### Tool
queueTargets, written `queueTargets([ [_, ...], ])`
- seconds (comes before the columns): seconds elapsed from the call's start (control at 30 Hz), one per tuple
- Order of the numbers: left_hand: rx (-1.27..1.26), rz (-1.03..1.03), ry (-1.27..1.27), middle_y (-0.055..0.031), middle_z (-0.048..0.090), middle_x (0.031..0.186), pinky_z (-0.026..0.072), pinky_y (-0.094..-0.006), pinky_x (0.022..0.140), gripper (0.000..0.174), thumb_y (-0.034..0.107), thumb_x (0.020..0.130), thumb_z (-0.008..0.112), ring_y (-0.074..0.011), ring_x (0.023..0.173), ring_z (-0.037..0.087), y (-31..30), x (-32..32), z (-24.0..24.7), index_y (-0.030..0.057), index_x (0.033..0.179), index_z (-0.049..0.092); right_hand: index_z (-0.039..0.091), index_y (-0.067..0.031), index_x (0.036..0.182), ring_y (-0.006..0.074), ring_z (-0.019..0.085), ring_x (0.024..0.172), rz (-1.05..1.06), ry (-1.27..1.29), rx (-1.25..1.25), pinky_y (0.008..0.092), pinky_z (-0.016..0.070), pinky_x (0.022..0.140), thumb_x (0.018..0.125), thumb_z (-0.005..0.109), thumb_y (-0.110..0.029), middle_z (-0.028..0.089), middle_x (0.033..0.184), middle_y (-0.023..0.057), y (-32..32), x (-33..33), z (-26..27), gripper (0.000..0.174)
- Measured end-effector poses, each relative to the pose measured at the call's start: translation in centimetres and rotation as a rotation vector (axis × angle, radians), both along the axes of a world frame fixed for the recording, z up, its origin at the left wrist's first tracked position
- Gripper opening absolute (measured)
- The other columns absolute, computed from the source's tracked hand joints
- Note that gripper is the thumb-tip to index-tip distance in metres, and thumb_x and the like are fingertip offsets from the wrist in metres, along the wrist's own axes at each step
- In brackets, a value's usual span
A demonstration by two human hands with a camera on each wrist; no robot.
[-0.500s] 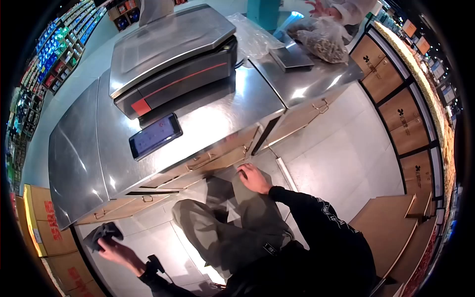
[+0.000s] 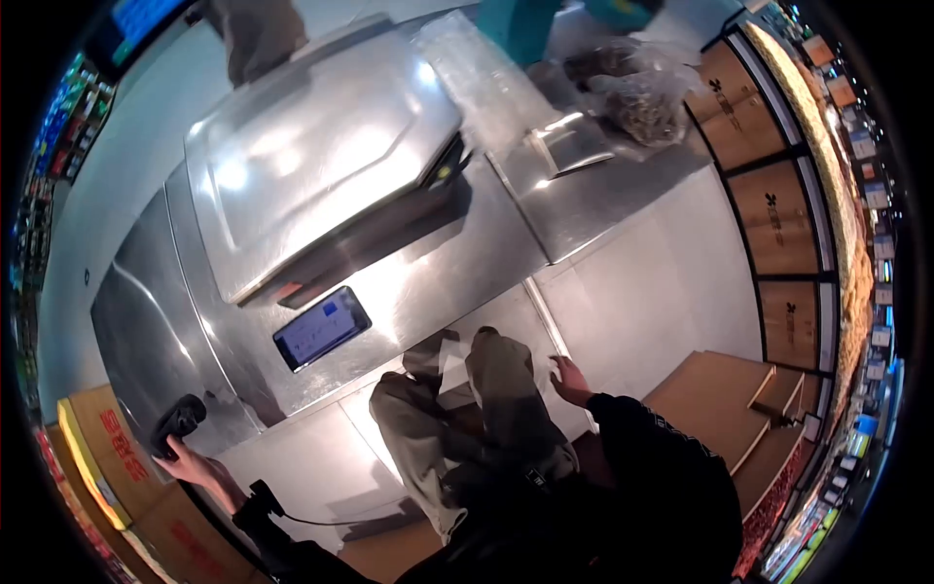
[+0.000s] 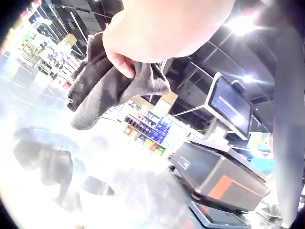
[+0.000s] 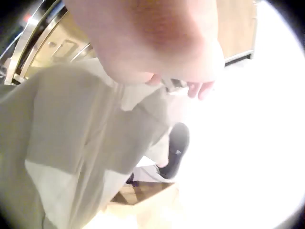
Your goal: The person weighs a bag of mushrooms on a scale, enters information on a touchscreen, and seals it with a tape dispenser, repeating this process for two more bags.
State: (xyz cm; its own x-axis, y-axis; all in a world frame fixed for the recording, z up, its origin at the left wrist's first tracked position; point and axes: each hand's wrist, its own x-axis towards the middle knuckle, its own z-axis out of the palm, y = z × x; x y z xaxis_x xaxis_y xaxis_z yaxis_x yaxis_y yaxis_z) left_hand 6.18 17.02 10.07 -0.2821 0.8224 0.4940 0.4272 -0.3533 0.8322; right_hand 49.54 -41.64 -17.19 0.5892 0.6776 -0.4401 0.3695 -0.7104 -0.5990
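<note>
My left hand point(image 2: 199, 472) grips a crumpled dark grey cloth point(image 3: 107, 88), its folds hanging from the fingers in the left wrist view. In the head view, hand and cloth point(image 2: 180, 417) are beside the left end of the steel counter point(image 2: 136, 331). My right hand point(image 2: 569, 378) hangs loosely to the right of my knees, with nothing held. From the right wrist, its fingertips point(image 4: 202, 90) show beside the trouser leg point(image 4: 81, 129). A phone point(image 2: 323, 328) with its screen lit lies on the counter in front of the steel-topped scale point(image 2: 326, 165).
Clear plastic bags point(image 2: 482, 83), a small metal plate point(image 2: 574, 146) and a filled bag point(image 2: 647, 112) lie on the counter's far right. Cardboard boxes point(image 2: 117, 448) stand at the left, a carton point(image 2: 710, 399) at the right. A monitor point(image 3: 231, 102) rises above the scale.
The head view has tilted down. My left hand has lifted the cloth toward the counter's left end. My right hand has moved off my knee to the right.
</note>
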Motion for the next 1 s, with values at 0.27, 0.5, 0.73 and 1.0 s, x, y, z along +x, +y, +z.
queueTargets([
  [0.27, -0.353, -0.321, 0.298, -0.0077, 0.059, 0.086, 0.0474, -0.0309, 0.074, 0.020, 0.007, 0.085, 0.062, -0.0142, 0.079, 0.053, 9.3, -2.9, -6.5, -0.0018, 0.101, 0.053, 0.061, -0.0054, 0.116, 0.0368, 0.066, 0.094, -0.250, 0.319, -0.548, 0.0447, 0.0527, 0.082, 0.087, 0.059, -0.026, 0.067, 0.098, 0.0211, -16.1, 0.3, 12.8, 0.036],
  [0.5, -0.879, -0.239, 0.530, -0.0100, 0.066, 0.100, 0.0505, -0.0337, 0.076, 0.043, 0.009, 0.076, 0.075, -0.0211, 0.089, 0.062, 5.5, 0.6, -9.3, 0.0002, 0.115, 0.060, 0.065, -0.0074, 0.110, 0.0319, 0.068, 0.089, -0.313, 0.184, -0.369, 0.0422, 0.0531, 0.079, 0.088, 0.060, -0.030, 0.070, 0.096, 0.0176, -11.2, 6.0, 21.2, 0.033],
  [0.73, -1.123, -0.394, -0.025, -0.0078, 0.068, 0.080, 0.0494, -0.0271, 0.055, 0.014, 0.015, 0.087, 0.064, -0.0148, 0.065, 0.063, -8.5, 4.5, -5.9, 0.0010, 0.089, 0.068, 0.063, -0.0034, 0.113, 0.0303, 0.068, 0.088, -0.456, -0.078, -0.021, 0.0387, 0.0543, 0.080, 0.089, 0.064, -0.031, 0.069, 0.097, 0.0172, -0.7, 15.6, 25.9, 0.036],
  [1.0, -1.574, -0.562, 0.318, -0.0111, 0.072, 0.092, 0.0527, -0.0314, 0.075, 0.049, 0.041, 0.099, 0.048, -0.0199, 0.087, 0.069, -21.3, 13.6, 5.6, -0.0028, 0.104, 0.070, 0.057, 0.0036, 0.122, 0.0304, 0.062, 0.106, -0.654, -0.487, 0.394, 0.0384, 0.0504, 0.088, 0.085, 0.073, -0.040, 0.062, 0.118, 0.0200, 13.9, 34.2, 30.7, 0.059],
])
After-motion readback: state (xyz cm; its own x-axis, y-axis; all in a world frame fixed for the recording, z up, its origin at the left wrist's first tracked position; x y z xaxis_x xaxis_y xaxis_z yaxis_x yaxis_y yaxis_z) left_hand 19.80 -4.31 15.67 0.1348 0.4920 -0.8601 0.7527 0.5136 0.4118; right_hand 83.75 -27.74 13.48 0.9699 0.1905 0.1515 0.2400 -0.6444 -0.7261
